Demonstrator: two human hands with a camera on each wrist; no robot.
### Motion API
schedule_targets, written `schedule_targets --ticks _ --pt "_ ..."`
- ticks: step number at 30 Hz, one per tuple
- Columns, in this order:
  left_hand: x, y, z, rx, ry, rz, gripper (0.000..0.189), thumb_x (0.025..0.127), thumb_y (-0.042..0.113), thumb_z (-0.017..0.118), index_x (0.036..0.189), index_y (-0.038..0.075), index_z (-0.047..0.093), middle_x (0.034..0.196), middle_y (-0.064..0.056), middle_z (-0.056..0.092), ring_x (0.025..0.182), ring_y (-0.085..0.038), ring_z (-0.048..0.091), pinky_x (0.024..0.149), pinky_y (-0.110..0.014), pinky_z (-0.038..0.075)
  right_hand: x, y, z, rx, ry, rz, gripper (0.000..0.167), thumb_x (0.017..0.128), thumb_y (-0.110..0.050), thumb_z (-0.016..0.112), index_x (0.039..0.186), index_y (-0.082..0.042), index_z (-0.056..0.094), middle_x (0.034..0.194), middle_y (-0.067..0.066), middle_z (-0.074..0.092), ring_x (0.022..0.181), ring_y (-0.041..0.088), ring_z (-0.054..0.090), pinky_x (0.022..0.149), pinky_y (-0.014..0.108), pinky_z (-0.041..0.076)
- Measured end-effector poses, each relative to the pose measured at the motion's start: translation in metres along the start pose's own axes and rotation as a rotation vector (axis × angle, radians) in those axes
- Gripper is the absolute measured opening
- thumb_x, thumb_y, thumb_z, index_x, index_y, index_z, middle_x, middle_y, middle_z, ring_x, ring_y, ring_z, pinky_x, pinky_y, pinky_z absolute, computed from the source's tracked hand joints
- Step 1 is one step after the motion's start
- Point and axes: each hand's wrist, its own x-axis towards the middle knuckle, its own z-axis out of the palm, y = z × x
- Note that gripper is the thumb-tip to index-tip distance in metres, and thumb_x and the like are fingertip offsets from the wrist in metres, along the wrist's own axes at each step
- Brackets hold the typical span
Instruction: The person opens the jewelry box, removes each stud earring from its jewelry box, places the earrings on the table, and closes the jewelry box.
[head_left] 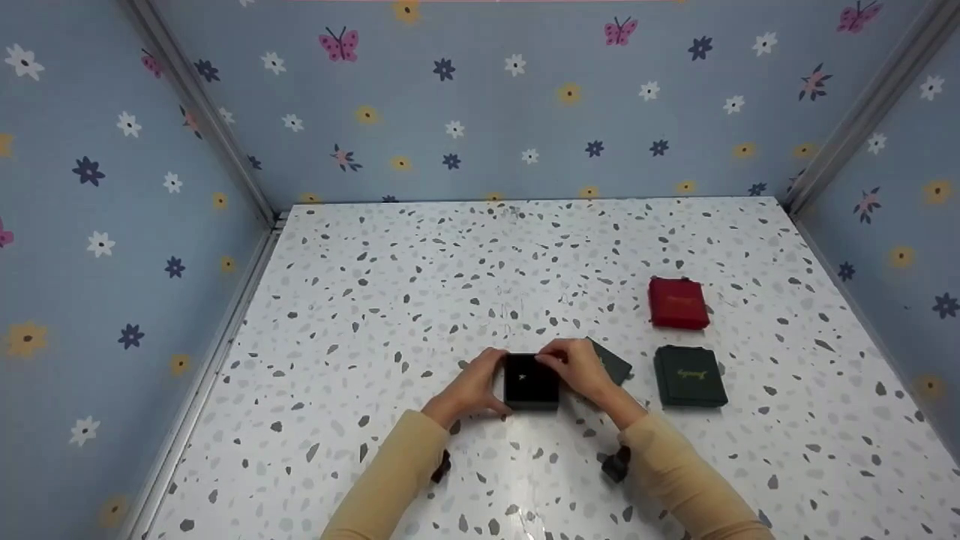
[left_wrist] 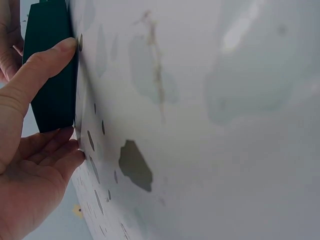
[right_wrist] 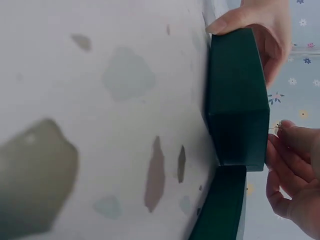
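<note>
A dark green jewelry box (head_left: 532,407) with a black insert (head_left: 538,391) sits on the table before me. One small shiny earring (head_left: 523,377) shows on the insert. My left hand (head_left: 472,386) grips the box from its left side, thumb at the near wall (left_wrist: 52,102) and fingers at the far side. At the box's right edge, my right hand (head_left: 581,367) pinches a tiny stud earring with a thin pin (right_wrist: 278,127), seen in the right wrist view. Partly under the right hand lies a flat green lid (head_left: 613,365), touching or nearly touching the box.
To the right stands a closed dark green box (head_left: 690,377) with gold lettering. Behind it is a closed red box (head_left: 678,303). Patterned blue walls (head_left: 480,97) border the speckled white table (head_left: 390,300).
</note>
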Motion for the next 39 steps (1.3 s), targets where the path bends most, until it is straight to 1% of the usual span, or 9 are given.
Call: schedule_targets --ticks 2,9,16,24,29,31,33,36,39 --pt "0.000 0.000 0.000 0.007 0.002 0.006 0.088 0.050 0.015 0.085 0.124 0.001 0.039 0.116 -0.007 0.045 0.107 -0.019 0.043 0.096 -0.029 0.031 0.003 0.001 -0.002 0.009 0.010 -0.004 0.005 0.078 -0.009 0.066 0.076 -0.006 0.069 0.073 0.000 0.065 0.068 0.009 0.060 0.061 0.024 0.049" --pt "0.000 0.000 0.000 0.017 0.005 0.015 0.088 0.050 0.016 0.085 0.123 0.000 0.040 0.116 -0.008 0.045 0.108 -0.020 0.043 0.097 -0.030 0.031 0.017 0.006 -0.007 0.018 0.038 0.028 0.005 0.079 -0.005 0.065 0.076 -0.004 0.069 0.071 0.002 0.065 0.063 0.010 0.059 0.058 0.024 0.049" --pt "-0.001 -0.001 0.000 0.033 0.013 0.031 0.089 0.049 0.015 0.086 0.124 -0.002 0.040 0.114 -0.009 0.045 0.107 -0.021 0.044 0.097 -0.031 0.032 0.033 0.012 -0.012 0.038 0.067 0.028 0.006 0.079 -0.004 0.064 0.075 -0.002 0.069 0.068 0.004 0.064 0.056 0.010 0.056 0.051 0.022 0.046" --pt "-0.001 -0.001 0.000 0.035 0.019 0.045 0.089 0.048 0.016 0.086 0.123 -0.001 0.041 0.114 -0.009 0.045 0.107 -0.021 0.044 0.096 -0.031 0.032 0.048 0.020 -0.018 0.016 0.068 0.165 0.007 0.079 -0.005 0.064 0.077 -0.001 0.068 0.067 0.004 0.063 0.057 0.011 0.056 0.051 0.023 0.046" --pt "0.000 -0.001 0.000 0.032 0.014 0.044 0.088 0.049 0.016 0.086 0.123 -0.002 0.040 0.114 -0.009 0.045 0.107 -0.021 0.044 0.096 -0.031 0.032 0.056 0.026 -0.019 0.021 0.072 0.178 0.009 0.080 -0.005 0.063 0.074 0.000 0.068 0.064 0.005 0.062 0.057 0.014 0.057 0.052 0.025 0.046" --pt "0.000 0.000 -0.001 0.033 0.013 0.045 0.089 0.049 0.016 0.086 0.123 -0.002 0.040 0.114 -0.010 0.045 0.107 -0.022 0.044 0.096 -0.031 0.032 0.058 0.029 -0.019 0.019 0.074 0.175 0.010 0.079 -0.004 0.063 0.073 0.001 0.068 0.063 0.006 0.062 0.056 0.015 0.057 0.052 0.024 0.045" --pt "-0.001 0.000 -0.001 0.036 0.017 0.049 0.089 0.049 0.015 0.086 0.122 -0.003 0.040 0.114 -0.010 0.045 0.107 -0.022 0.044 0.096 -0.031 0.032 0.061 0.032 -0.020 0.018 0.072 0.193 0.009 0.079 -0.003 0.063 0.073 0.002 0.069 0.063 0.007 0.063 0.056 0.015 0.057 0.051 0.022 0.044" --pt "-0.001 0.001 -0.001 0.030 0.017 0.042 0.089 0.048 0.014 0.086 0.123 -0.002 0.040 0.114 -0.010 0.045 0.107 -0.022 0.044 0.097 -0.031 0.031 0.064 0.036 -0.021 0.016 0.062 0.251 0.009 0.079 -0.004 0.063 0.075 0.003 0.069 0.065 0.010 0.064 0.057 0.018 0.058 0.051 0.022 0.044" --pt "-0.001 0.001 -0.001 0.029 0.014 0.033 0.090 0.048 0.014 0.086 0.123 -0.002 0.039 0.114 -0.009 0.045 0.107 -0.022 0.044 0.097 -0.031 0.031 0.068 0.040 -0.022 0.025 0.047 0.322 0.010 0.080 -0.004 0.063 0.077 0.003 0.069 0.068 0.012 0.064 0.060 0.020 0.060 0.053 0.025 0.046"
